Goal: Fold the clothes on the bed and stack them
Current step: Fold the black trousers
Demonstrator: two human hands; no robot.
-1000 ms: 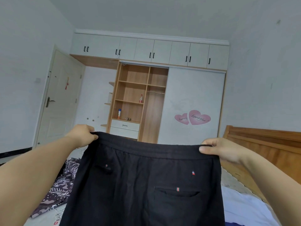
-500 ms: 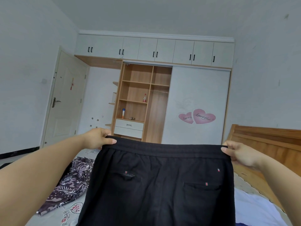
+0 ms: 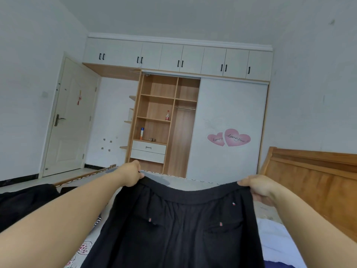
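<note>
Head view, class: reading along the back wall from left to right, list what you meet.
White door → open wooden shelves with a blue can and a red-capped bottle → white sliding door with pink heart stickers → wooden headboard.

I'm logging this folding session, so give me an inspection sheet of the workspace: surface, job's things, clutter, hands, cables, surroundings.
Surface: bed with patterned sheet, wooden headboard on the right.
Job's things: black trousers held up by the waistband, back pockets facing the camera, unfolded.
Clutter: dark garment lying at the left.
Hands: left hand and right hand each grip a waistband end.
Cables: nothing seen.
Surroundings: open wardrobe with bottles on its shelves, heart stickers on the sliding door, closed door at the left.
</note>
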